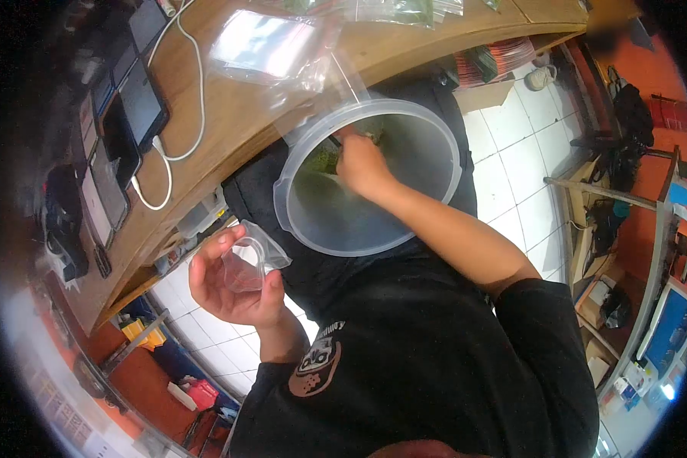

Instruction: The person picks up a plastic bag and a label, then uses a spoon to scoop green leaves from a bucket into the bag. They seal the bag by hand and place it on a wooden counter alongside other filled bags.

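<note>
A small clear plastic bag (pixel 246 258) is held in my left hand (pixel 233 282), its mouth spread wide between fingers and thumb. On my lap rests a large round translucent tub (pixel 343 221) with green material (pixel 322 159) inside at its far left. My right hand (pixel 359 164) reaches into the tub at that green material, its fingers curled round something dark whose shape is mostly hidden.
The curved wooden table (pixel 229 126) bears a stack of clear bags (pixel 263 44), several phones (pixel 139 99) and a white cable (pixel 201 99). Filled bags lie along its far edge. A box of packets (pixel 485 76) stands beyond the tub, and shelves stand at the right.
</note>
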Motion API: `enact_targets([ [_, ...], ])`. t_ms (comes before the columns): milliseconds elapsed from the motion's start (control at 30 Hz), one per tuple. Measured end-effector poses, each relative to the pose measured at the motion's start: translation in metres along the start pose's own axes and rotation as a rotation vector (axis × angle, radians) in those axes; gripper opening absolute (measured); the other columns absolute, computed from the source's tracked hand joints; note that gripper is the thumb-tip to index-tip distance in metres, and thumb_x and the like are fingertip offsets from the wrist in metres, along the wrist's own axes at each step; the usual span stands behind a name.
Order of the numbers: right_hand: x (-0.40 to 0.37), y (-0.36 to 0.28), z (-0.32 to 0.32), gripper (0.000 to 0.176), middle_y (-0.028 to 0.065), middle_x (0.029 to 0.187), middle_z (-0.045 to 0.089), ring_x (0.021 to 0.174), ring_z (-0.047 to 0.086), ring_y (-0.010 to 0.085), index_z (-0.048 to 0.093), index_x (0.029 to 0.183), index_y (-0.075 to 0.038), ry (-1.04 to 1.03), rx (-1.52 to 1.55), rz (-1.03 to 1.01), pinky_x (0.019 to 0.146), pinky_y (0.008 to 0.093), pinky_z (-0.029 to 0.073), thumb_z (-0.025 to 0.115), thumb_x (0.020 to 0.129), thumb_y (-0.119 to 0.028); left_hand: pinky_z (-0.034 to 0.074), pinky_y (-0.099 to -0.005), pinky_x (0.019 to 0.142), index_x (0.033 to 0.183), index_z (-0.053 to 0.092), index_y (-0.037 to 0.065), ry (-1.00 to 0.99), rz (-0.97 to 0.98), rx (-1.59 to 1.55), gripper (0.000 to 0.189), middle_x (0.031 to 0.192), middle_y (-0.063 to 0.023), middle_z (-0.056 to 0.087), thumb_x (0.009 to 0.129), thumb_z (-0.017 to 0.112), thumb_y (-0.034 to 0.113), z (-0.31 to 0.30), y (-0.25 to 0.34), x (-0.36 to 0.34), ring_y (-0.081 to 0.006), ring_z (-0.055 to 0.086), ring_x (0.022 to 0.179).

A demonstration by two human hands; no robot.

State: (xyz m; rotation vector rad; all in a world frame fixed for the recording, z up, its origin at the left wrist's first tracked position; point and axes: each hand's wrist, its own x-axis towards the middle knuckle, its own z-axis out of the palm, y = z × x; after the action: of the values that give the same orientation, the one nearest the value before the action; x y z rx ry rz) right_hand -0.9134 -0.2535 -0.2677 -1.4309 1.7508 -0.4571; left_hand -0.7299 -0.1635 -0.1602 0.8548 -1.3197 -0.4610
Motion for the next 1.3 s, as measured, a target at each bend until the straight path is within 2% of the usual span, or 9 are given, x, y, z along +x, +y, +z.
enact_targets([
  [67,0.005,0.011,0.021,0.040,0.0267,0.100,0.067,0.098,0.063,0.0466,0.059,0.117,-0.004,0.075,0.038,-0.201,0.086,0.0509,0.051,0.055,0.078,0.001,0.050,-0.0431,0.093,0.142,0.035,0.005,-0.016,-0.018,0.007,0.085,0.115,-0.0177,0.058,0.073,0.084,0.018,0.001,0.001,-0.001,-0.0318,0.061,0.103],
  [300,-0.015,0.011,-0.014,0.034,0.0236,0.106,0.067,0.097,0.064,0.0432,0.067,0.113,-0.006,-0.302,-0.277,-0.005,0.083,0.0499,0.051,0.058,0.080,-0.003,0.051,-0.0428,0.092,0.143,0.035,0.004,-0.053,-0.032,-0.004,0.085,0.116,-0.0190,0.057,0.073,0.083,0.014,0.001,-0.002,-0.001,-0.0317,0.061,0.105],
  [467,-0.004,0.006,-0.019,0.025,0.0239,0.096,0.068,0.091,0.067,0.0427,0.070,0.102,-0.004,0.081,-0.109,-0.232,0.082,0.0510,0.053,0.058,0.080,-0.005,0.051,-0.0419,0.092,0.143,0.034,0.004,-0.051,-0.063,-0.077,0.086,0.116,-0.0206,0.057,0.072,0.082,0.010,0.009,-0.004,-0.002,-0.0313,0.060,0.106],
  [600,0.006,0.021,-0.002,0.023,0.0229,0.096,0.068,0.089,0.067,0.0430,0.071,0.097,-0.003,0.101,-0.206,-0.366,0.081,0.0509,0.053,0.056,0.080,-0.003,0.052,-0.0412,0.091,0.144,0.032,0.003,-0.116,-0.033,-0.095,0.087,0.116,-0.0215,0.057,0.072,0.081,0.005,0.009,-0.003,0.002,-0.0312,0.060,0.106],
  [667,-0.002,0.034,-0.008,0.023,0.0233,0.096,0.067,0.089,0.067,0.0431,0.072,0.095,-0.004,-0.176,-0.476,-0.208,0.080,0.0497,0.054,0.055,0.080,-0.002,0.052,-0.0419,0.090,0.143,0.033,0.003,-0.105,-0.018,-0.098,0.087,0.116,-0.0216,0.057,0.072,0.082,0.006,0.006,-0.004,0.003,-0.0308,0.060,0.105],
  [900,0.000,0.033,-0.028,0.031,0.0252,0.097,0.067,0.091,0.065,0.0434,0.073,0.103,-0.004,-0.022,-0.300,-0.274,0.086,0.0477,0.052,0.055,0.078,0.000,0.052,-0.0424,0.089,0.140,0.039,0.003,-0.135,-0.034,-0.068,0.085,0.115,-0.0212,0.058,0.067,0.083,0.003,0.005,-0.007,0.003,-0.0313,0.061,0.102],
  [967,0.005,0.044,-0.028,0.034,0.0252,0.098,0.067,0.094,0.065,0.0430,0.073,0.106,-0.005,-0.304,-0.482,-0.182,0.088,0.0465,0.052,0.055,0.077,0.001,0.052,-0.0414,0.087,0.139,0.041,0.003,-0.160,-0.004,-0.071,0.084,0.113,-0.0211,0.059,0.066,0.083,0.003,0.004,-0.006,0.006,-0.0314,0.061,0.101],
  [1167,0.004,0.046,-0.042,0.018,0.0288,0.090,0.067,0.084,0.068,0.0440,0.070,0.088,0.005,-0.054,-0.580,-0.233,0.080,0.0486,0.055,0.055,0.082,-0.003,0.051,-0.0389,0.085,0.138,0.042,0.003,-0.115,-0.063,-0.076,0.083,0.114,-0.0209,0.059,0.066,0.083,0.002,-0.006,-0.011,0.001,-0.0310,0.062,0.101],
  [1300,0.004,0.038,-0.036,0.017,0.0297,0.089,0.067,0.087,0.068,0.0431,0.069,0.084,0.007,-0.181,-0.642,-0.129,0.082,0.0482,0.055,0.056,0.082,-0.004,0.051,-0.0386,0.085,0.139,0.042,0.002,-0.147,-0.030,-0.082,0.083,0.114,-0.0210,0.059,0.066,0.083,0.002,-0.005,-0.011,0.003,-0.0310,0.062,0.101],
])
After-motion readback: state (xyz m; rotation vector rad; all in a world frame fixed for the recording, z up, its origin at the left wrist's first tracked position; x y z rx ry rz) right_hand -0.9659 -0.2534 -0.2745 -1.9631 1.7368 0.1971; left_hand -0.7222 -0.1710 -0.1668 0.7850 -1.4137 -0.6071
